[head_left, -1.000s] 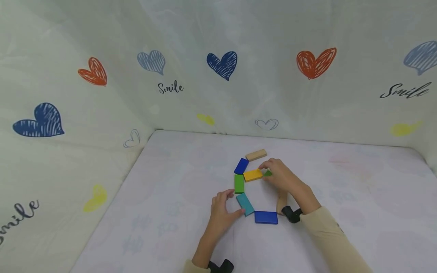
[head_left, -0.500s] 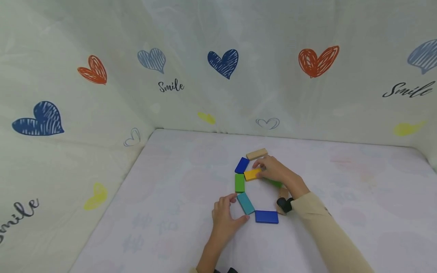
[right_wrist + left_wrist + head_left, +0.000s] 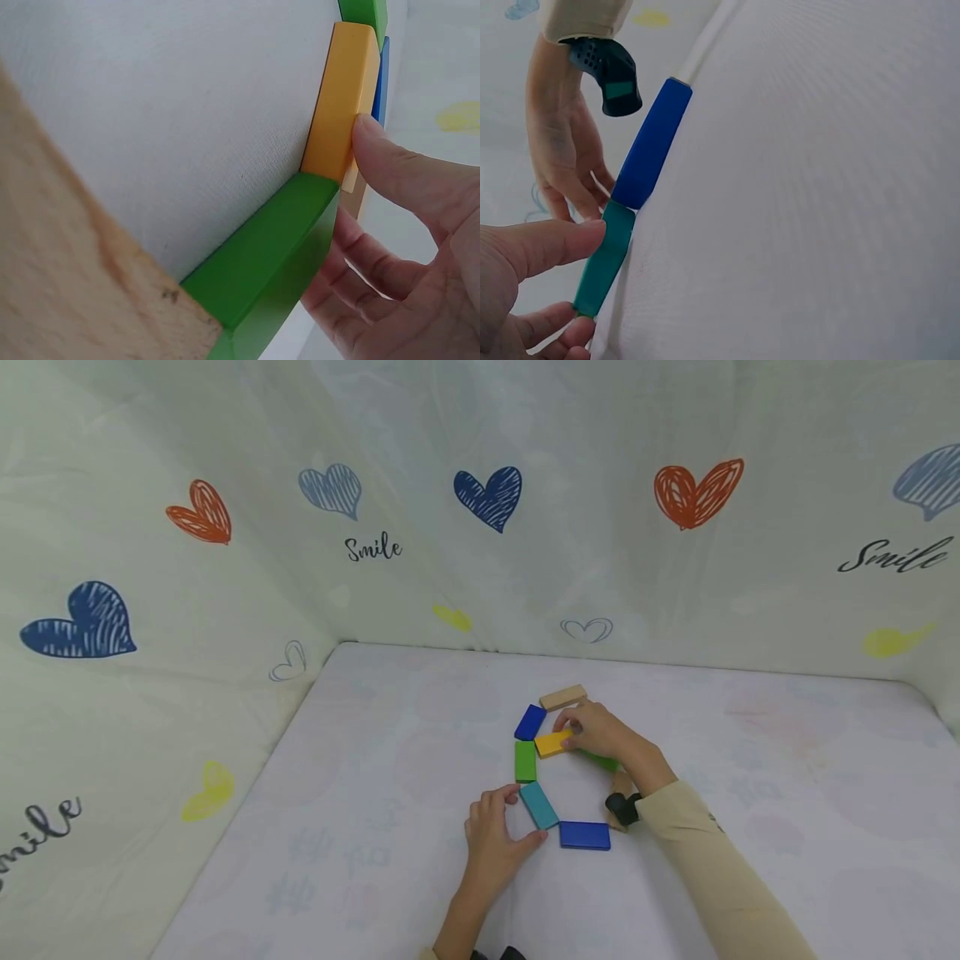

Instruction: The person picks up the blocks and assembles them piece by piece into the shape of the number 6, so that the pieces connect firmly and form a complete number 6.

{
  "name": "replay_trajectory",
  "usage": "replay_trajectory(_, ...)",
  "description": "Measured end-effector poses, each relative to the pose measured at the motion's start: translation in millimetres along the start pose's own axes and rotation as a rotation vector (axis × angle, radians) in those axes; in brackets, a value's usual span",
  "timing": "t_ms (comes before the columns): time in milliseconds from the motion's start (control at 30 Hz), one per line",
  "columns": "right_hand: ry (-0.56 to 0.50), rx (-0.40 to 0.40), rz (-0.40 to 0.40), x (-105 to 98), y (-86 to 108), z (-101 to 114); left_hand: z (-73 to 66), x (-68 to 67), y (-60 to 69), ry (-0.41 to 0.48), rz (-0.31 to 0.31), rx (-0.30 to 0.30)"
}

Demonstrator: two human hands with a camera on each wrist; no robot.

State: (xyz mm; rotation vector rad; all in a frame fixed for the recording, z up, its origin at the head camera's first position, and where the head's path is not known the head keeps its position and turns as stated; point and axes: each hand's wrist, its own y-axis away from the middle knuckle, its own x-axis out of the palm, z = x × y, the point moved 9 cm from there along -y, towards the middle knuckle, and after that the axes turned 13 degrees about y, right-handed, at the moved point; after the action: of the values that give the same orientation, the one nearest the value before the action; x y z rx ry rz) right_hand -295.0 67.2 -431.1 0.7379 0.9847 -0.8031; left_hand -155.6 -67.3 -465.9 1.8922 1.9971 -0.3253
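Note:
Flat colored wooden blocks lie end to end in a curved outline on the white tabletop. My left hand (image 3: 492,839) holds the teal block (image 3: 539,806) lengthwise, thumb at its near end and fingers at the far end. In the left wrist view, its thumb overlaps the teal block (image 3: 607,255). At the yellow block (image 3: 552,744), my right hand (image 3: 603,731) has its thumb on the edge and its fingers curled behind; their tips are hidden. The right wrist view shows the yellow block (image 3: 341,101) meeting a dark green block (image 3: 262,255) at an angle.
A light green block (image 3: 525,762), a blue block (image 3: 530,722) and a natural wood block (image 3: 563,697) continue the outline upward. Another blue block (image 3: 585,836) lies at the bottom. Wood on the right (image 3: 622,781) is partly hidden by the right wrist. A heart-patterned curtain (image 3: 487,568) stands behind.
My right hand has shifted left from the dark green block onto the yellow one, uncovering more of the green. The left hand's thumb has slid slightly off the teal block's face to its end.

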Motion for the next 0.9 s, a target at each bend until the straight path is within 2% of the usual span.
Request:
replay_trajectory(267,-0.002,0.01,0.019,0.6,-1.3,-1.5,-2.2,-0.3,0.0,0.0,-0.001,0.002)
replay_trajectory(767,0.009,0.008,0.007,-0.7,0.8,0.1,-1.8,-0.6,-0.3,-0.017,-0.006,-0.007)
replay_trajectory(900,-0.028,0.023,0.017,-0.3,2.8,-2.9,-1.2,-0.1,-0.6,-0.021,-0.008,-0.006)
